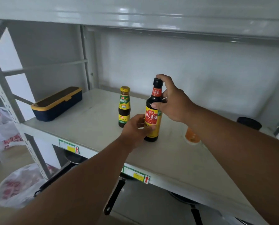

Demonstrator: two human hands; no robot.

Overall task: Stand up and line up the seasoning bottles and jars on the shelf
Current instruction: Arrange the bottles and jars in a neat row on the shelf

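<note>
Head view, item one: soy sauce bottle (153, 114), upright at shelf (90, 116) centre, dark liquid to the shoulder. Our left hand (135, 129) wraps its lower body; our right hand (172, 101) clamps its neck and cap. Item two: smaller sauce bottle (124, 106) at its 10 o'clock, upright, dark contents. Item three: orange jar (191, 135) at 3 o'clock, partly hidden. Risk: we judge our right forearm could topple that jar.
</note>
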